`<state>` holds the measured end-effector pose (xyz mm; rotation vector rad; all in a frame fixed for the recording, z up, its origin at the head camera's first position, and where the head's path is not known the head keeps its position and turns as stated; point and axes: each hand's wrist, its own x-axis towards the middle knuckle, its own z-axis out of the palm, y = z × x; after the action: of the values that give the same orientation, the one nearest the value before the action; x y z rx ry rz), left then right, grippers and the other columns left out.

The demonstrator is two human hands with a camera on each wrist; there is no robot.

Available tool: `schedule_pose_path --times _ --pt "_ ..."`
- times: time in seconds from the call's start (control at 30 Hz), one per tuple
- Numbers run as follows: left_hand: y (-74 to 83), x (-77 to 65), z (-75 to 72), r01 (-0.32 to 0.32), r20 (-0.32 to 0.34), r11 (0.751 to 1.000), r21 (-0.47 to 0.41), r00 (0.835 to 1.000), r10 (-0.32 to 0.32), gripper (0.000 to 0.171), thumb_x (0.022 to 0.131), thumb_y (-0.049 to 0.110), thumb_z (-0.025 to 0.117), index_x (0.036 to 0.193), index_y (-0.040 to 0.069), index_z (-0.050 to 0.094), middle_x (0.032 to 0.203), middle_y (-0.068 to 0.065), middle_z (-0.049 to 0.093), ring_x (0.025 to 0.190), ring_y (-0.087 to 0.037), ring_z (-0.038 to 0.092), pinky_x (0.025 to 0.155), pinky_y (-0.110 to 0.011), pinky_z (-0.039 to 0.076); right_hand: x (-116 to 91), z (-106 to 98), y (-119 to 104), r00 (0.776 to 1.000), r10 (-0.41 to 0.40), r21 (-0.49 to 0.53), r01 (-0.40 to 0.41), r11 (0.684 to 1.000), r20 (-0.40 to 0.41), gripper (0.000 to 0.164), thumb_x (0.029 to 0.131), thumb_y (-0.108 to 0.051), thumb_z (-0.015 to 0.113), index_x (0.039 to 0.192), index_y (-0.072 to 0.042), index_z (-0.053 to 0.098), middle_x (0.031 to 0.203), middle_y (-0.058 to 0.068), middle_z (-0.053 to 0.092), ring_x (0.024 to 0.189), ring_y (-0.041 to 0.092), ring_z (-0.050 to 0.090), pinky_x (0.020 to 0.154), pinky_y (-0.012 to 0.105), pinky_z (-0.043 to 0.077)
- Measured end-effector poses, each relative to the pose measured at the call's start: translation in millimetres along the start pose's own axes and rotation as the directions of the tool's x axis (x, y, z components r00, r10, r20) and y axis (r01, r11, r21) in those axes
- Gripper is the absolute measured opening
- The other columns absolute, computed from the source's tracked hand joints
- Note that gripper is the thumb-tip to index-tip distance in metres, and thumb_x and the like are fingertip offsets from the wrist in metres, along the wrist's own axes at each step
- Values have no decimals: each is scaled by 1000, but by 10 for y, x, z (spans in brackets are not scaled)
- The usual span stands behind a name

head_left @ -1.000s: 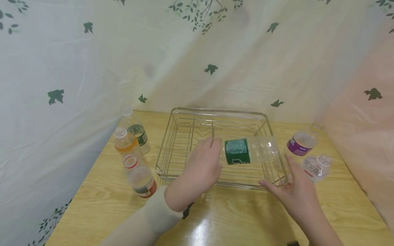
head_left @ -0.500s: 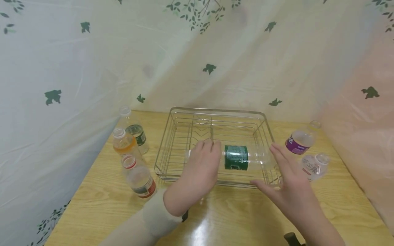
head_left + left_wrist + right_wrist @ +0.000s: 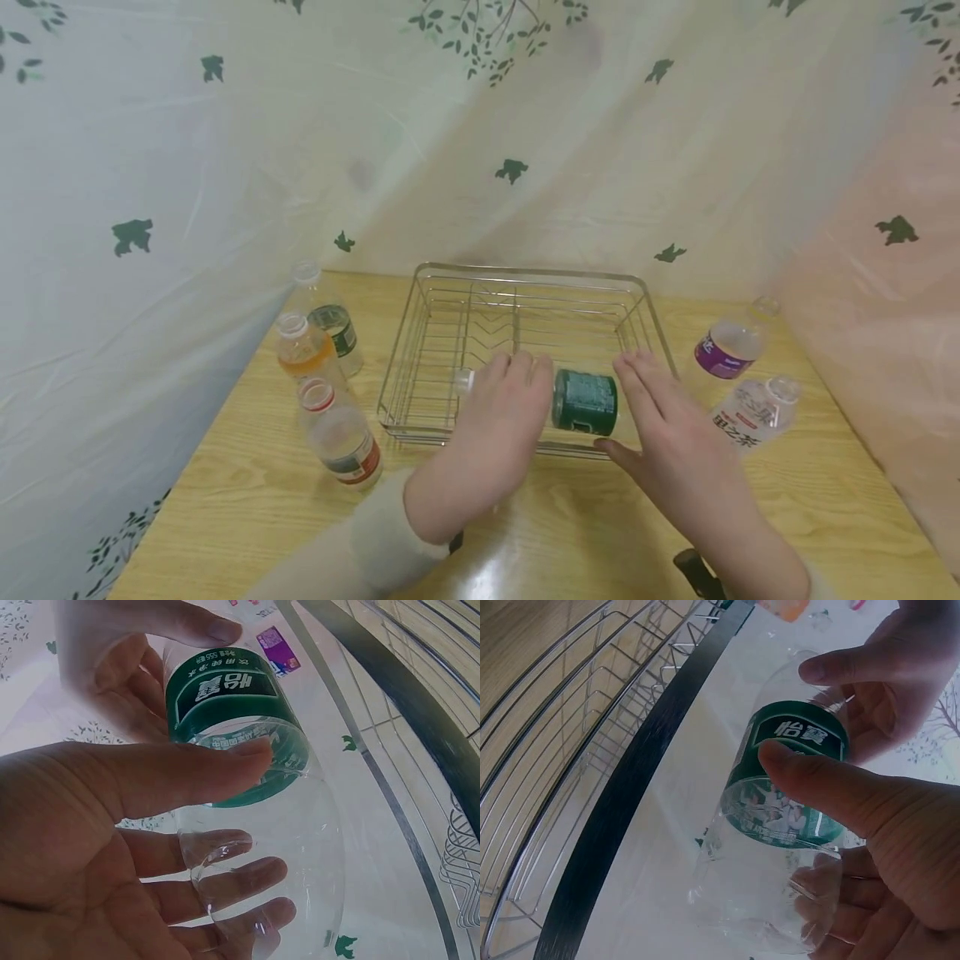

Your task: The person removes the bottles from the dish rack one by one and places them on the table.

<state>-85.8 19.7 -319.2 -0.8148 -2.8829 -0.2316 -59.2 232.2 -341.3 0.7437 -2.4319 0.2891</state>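
In the head view a clear plastic bottle with a green label (image 3: pixel 585 402) lies sideways over the front of the wire rack (image 3: pixel 525 271), its neck to the left. My left hand (image 3: pixel 498 425) grips its neck half; the left wrist view shows the thumb (image 3: pixel 202 776) across it and fingertips on the far side. At the base end is my right hand (image 3: pixel 678 446). The right wrist view has that thumb (image 3: pixel 817 780) over the label, fingers curled behind the lower bottle body. The base is hidden by the right hand in the head view.
Left of the rack stand a bottle with a red neck ring (image 3: pixel 341 437), an orange-banded bottle (image 3: pixel 307 354) and a green-labelled one (image 3: pixel 335 329). To the right are a purple-labelled bottle (image 3: pixel 723 358) and a squat clear bottle (image 3: pixel 757 414). A patterned curtain (image 3: pixel 450 167) hangs behind the wooden table (image 3: pixel 570 533).
The bottle has come down and nearer, over the rack's front. My right hand has moved left from beyond the bottle's base and closed round it. The left hand keeps its grip.
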Motion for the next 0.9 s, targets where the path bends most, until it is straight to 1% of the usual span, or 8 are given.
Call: schedule_pose_path --times 0.2,0.4,0.47,0.53,0.63,0.73,0.83,0.9 --pt "-1 -49 14 -32 -71 999 8 997 33 82 62 0 88 138 2 56 118 -10 61 102 -25 52 94 -37 49 18 32 -16 999 2 10 -3 1000 44 99 55 -11 101 140 8 53 139 23 56 131 43 50 102 60 46" --pt "-16 -85 38 -59 -140 998 18 988 61 75 63 -3 86 133 1 59 113 -10 64 97 -23 53 86 -33 50 9 60 -22 998 -9 0 9 1000 68 89 57 -7 100 134 7 57 128 19 61 118 42 58 98 58 50" --pt "-22 -94 41 -70 -144 997 18 987 72 74 65 -2 86 135 0 59 115 -11 64 100 -24 54 89 -33 50 -4 67 -18 998 -10 1 10 1000 66 88 56 -7 99 133 7 58 128 18 61 116 41 59 96 57 51" --pt "-42 -112 39 -82 -132 997 0 988 81 77 69 5 90 138 0 57 122 -12 63 107 -26 55 97 -35 49 -22 72 -11 998 -7 13 6 1000 63 88 56 -6 99 132 7 58 128 18 61 115 40 59 96 56 52" --pt "-104 -149 29 -125 -135 991 -54 984 117 84 73 18 92 144 -1 51 131 -13 60 120 -28 53 109 -37 41 -50 75 5 999 5 29 -7 1000 47 89 54 -4 100 132 7 59 127 19 62 113 39 60 95 55 53" --pt "-197 -206 20 -167 -170 978 -126 975 145 96 74 30 93 149 -3 43 140 -14 54 131 -30 47 117 -37 32 -84 68 32 999 29 36 -30 999 19 89 52 -3 100 130 8 59 124 21 63 110 39 62 93 55 54" --pt "-293 -273 19 -176 -215 960 -216 968 129 103 75 33 92 153 -5 35 149 -18 45 138 -33 41 119 -38 26 -127 54 69 998 62 31 -62 998 -4 89 53 -5 100 131 7 59 123 22 63 108 41 63 90 54 55" --pt "-354 -307 31 -162 -244 950 -268 965 96 105 75 32 92 154 -5 33 150 -19 43 138 -33 40 118 -37 28 -160 47 96 996 87 31 -87 996 -9 90 54 -8 100 132 6 59 125 23 63 108 42 64 88 55 56"
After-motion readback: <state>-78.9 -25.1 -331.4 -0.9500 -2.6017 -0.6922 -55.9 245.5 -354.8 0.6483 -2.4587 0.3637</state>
